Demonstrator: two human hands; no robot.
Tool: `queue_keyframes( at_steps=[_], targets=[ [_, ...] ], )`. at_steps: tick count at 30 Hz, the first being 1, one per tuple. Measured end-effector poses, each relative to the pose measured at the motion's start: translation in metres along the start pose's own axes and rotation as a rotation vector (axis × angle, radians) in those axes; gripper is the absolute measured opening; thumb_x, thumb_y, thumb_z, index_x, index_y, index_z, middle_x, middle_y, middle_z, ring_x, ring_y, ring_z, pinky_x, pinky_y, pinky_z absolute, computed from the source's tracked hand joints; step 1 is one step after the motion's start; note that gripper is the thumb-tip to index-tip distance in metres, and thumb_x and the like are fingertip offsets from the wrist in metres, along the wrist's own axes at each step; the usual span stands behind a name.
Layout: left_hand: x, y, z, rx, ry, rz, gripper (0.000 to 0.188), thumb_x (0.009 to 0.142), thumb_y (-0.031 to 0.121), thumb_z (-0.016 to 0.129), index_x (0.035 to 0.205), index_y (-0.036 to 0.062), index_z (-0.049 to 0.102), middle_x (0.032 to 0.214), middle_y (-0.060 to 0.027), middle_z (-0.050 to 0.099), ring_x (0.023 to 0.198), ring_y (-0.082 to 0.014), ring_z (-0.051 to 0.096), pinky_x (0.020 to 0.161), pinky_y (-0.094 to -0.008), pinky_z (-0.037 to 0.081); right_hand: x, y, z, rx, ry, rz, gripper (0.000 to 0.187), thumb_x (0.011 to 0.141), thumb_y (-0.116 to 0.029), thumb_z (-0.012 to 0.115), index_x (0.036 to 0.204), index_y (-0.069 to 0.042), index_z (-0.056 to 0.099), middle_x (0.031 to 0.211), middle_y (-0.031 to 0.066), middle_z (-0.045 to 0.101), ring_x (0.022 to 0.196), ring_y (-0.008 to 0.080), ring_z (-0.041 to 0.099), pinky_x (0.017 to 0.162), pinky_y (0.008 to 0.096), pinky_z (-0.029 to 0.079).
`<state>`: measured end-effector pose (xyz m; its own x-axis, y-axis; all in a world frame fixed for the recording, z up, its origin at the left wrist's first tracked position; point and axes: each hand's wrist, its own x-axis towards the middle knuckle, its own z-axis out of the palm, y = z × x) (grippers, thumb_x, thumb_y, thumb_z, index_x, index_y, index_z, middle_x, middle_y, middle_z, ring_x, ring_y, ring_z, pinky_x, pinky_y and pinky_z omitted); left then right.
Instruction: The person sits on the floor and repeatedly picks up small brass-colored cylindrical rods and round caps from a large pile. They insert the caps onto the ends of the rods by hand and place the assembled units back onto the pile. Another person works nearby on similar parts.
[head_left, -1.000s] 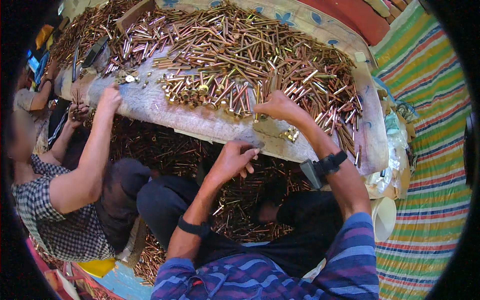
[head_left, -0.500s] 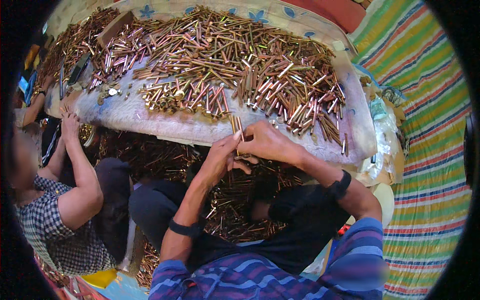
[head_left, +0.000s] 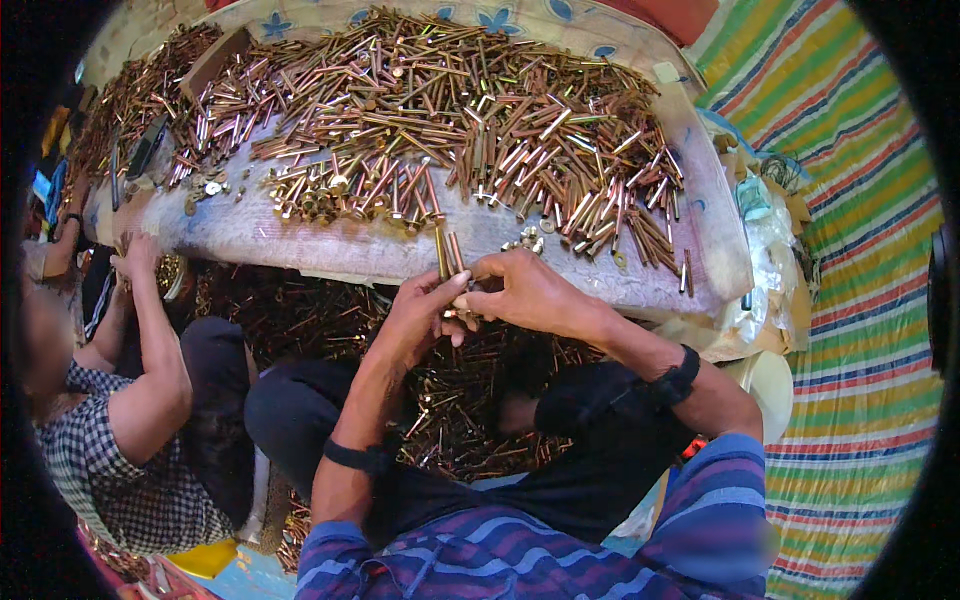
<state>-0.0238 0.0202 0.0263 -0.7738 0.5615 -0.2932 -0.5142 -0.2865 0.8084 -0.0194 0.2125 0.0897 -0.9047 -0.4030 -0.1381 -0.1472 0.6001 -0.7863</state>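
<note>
My left hand (head_left: 420, 312) is closed around a few long copper-coloured bolts (head_left: 447, 252), whose shanks stick up past the fingers. Close against it, my right hand (head_left: 530, 288) has thumb and fingers pinched together near the lower part of these bolts. What sits between those fingertips is hidden. Both hands are just in front of the near edge of a padded, cloth-covered work surface (head_left: 350, 255). Beyond them lies a small group of bolts with their heads toward me (head_left: 310, 197). Some small shiny metal pieces (head_left: 527, 240) rest on the cloth beside my right hand.
A large heap of loose bolts (head_left: 400, 90) covers the far part of the surface. More bolts (head_left: 460, 400) lie below, between my knees. At left a co-worker (head_left: 150, 340) sits with hands at the edge. Striped sheeting (head_left: 850, 300) is on the right.
Both hands have moved slightly left together with the bolts. My right fingers have shifted lower along the bolts, and the small metal pieces behind that hand show more fully.
</note>
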Motion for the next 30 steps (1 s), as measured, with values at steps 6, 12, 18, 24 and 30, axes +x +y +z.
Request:
queue_keyframes(
  at_steps=[6,12,18,24,30],
  targets=[
    [0.001,-0.004,0.002,-0.024,-0.008,-0.005,0.030,0.101,0.021,0.063,0.121,-0.0016,0.062,0.092,-0.0086,0.070,0.069,-0.0179,0.069,0.045,-0.0255,0.053,-0.003,0.015,-0.001,0.064,0.032,-0.096,0.026,0.086,-0.020,0.066,0.095,0.004,0.072,0.080,0.0202,0.072,0.074,0.0259,0.071,0.070,0.0417,0.054],
    [0.002,-0.004,0.000,0.024,0.006,-0.033,0.028,0.099,0.021,0.064,0.117,-0.0005,0.062,0.093,-0.0101,0.071,0.069,-0.0186,0.070,0.043,-0.0251,0.052,-0.010,0.009,-0.010,-0.007,0.101,-0.064,0.030,0.088,-0.021,0.067,0.104,0.005,0.072,0.085,0.0193,0.074,0.081,0.0253,0.074,0.075,0.0386,0.057],
    [-0.001,0.000,0.005,0.019,-0.004,-0.068,0.026,0.097,0.020,0.066,0.115,0.0016,0.060,0.090,-0.0123,0.072,0.064,-0.0168,0.069,0.040,-0.0250,0.050,-0.008,0.008,-0.043,0.059,0.151,0.035,0.038,0.093,-0.027,0.070,0.111,0.006,0.071,0.085,0.0130,0.073,0.068,0.0158,0.071,0.065,0.0342,0.056],
    [-0.008,0.004,0.009,0.075,-0.158,-0.159,0.034,0.095,0.021,0.068,0.122,0.0027,0.060,0.089,-0.0114,0.072,0.059,-0.0142,0.065,0.038,-0.0223,0.043,-0.005,0.010,-0.034,0.226,-0.013,0.083,0.047,0.091,-0.039,0.075,0.108,0.005,0.071,0.078,0.0090,0.069,0.060,0.0120,0.063,0.055,0.0287,0.051],
    [-0.011,0.007,0.010,0.111,-0.210,-0.221,0.034,0.093,0.021,0.071,0.122,0.0047,0.062,0.085,-0.0084,0.071,0.056,-0.0113,0.062,0.037,-0.0206,0.036,-0.006,0.009,-0.042,0.264,-0.146,0.162,0.043,0.092,-0.042,0.075,0.103,-0.001,0.073,0.072,0.0024,0.065,0.057,0.0082,0.056,0.050,0.0271,0.045]
  ],
)
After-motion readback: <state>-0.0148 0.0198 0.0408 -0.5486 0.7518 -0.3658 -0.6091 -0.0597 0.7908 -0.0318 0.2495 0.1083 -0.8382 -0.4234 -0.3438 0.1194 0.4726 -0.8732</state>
